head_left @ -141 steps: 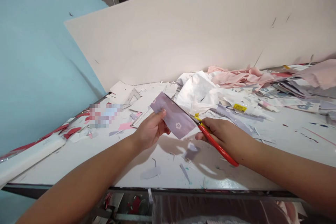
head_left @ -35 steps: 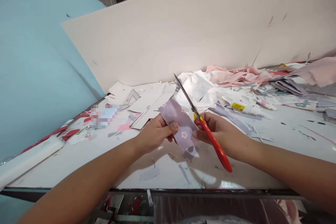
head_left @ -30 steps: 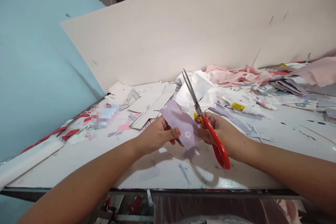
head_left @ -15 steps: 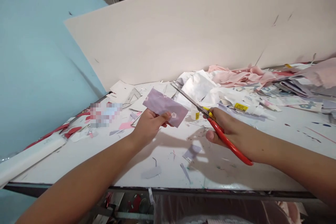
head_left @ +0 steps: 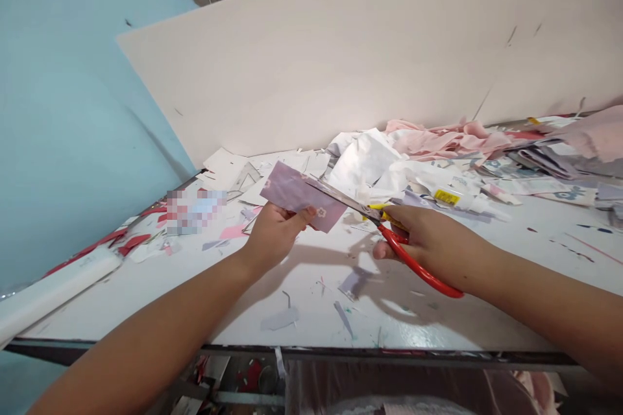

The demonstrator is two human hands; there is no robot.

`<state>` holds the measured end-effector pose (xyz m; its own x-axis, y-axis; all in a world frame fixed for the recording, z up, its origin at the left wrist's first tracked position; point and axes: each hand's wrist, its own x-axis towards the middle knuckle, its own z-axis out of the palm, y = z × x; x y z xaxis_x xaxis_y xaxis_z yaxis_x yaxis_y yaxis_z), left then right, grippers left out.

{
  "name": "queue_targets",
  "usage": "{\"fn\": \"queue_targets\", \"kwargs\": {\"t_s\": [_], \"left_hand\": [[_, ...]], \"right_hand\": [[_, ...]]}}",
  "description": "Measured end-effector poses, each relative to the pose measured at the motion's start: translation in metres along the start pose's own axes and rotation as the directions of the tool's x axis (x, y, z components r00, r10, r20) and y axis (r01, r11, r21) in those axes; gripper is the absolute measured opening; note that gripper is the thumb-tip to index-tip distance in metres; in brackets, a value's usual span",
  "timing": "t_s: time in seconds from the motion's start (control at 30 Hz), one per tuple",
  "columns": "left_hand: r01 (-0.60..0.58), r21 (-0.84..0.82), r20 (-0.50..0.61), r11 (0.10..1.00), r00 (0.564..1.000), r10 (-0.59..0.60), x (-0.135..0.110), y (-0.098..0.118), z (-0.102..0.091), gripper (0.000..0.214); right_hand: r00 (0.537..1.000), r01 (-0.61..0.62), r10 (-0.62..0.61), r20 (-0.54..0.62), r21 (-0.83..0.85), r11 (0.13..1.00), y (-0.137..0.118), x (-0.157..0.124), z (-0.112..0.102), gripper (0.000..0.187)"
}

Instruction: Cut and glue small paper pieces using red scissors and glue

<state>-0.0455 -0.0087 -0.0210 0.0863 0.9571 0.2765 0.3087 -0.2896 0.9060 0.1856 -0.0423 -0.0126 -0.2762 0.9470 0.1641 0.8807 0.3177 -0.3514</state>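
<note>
My left hand [head_left: 275, 230] pinches a purple flowered piece [head_left: 287, 187], fabric or paper, by its lower edge, thumb on top. It is held in the air above the white table. My right hand [head_left: 428, 240] grips red-handled scissors [head_left: 413, 264], with something yellow between the fingers near the pivot. The scissor blades [head_left: 335, 193] point left and lie across the upper right part of the purple piece. I cannot tell whether the blades are over its face or around its edge.
On the white table [head_left: 170, 311] lie small purple scraps [head_left: 355, 282]. Crumpled white material [head_left: 365, 159] and pink fabric [head_left: 448, 142] are heaped along the upright white panel [head_left: 341, 58]. A yellow-labelled glue bottle [head_left: 452, 197] lies at right, a white roll [head_left: 58, 292] at left.
The scissors have moved left and slightly down, so their blades now overlap the purple piece. My left hand has hardly moved, tilting the piece a little.
</note>
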Motion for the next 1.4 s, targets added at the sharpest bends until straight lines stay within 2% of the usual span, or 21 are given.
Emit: {"fn": "queue_targets", "kwargs": {"t_s": [0.17,0.57,0.73,1.07,1.4], "left_hand": [[-0.054,-0.040,0.032,0.998,0.998,0.055,0.000,0.002,0.001,0.026],[-0.045,-0.001,0.023,0.999,0.999,0.045,0.000,0.002,0.001,0.029],[-0.035,0.010,0.021,0.999,0.999,0.034,0.000,0.002,0.001,0.028],[-0.042,0.025,-0.023,0.999,0.999,0.043,-0.002,0.004,0.000,0.029],[-0.059,0.092,-0.044,0.994,0.997,0.064,-0.004,0.006,0.000,0.028]], "right_hand": [[1.000,-0.014,0.014,-0.005,-0.008,1.000,0.001,-0.001,0.001,0.033],[0.999,-0.032,0.031,0.023,0.062,0.998,-0.011,-0.005,-0.008,0.031],[0.999,-0.038,0.038,0.030,0.014,0.999,-0.010,-0.005,-0.008,0.032],[0.990,0.052,-0.066,-0.126,-0.110,0.993,0.005,-0.007,0.010,0.036],[0.997,0.061,-0.066,-0.048,-0.099,0.993,0.001,-0.007,0.007,0.036]]}}
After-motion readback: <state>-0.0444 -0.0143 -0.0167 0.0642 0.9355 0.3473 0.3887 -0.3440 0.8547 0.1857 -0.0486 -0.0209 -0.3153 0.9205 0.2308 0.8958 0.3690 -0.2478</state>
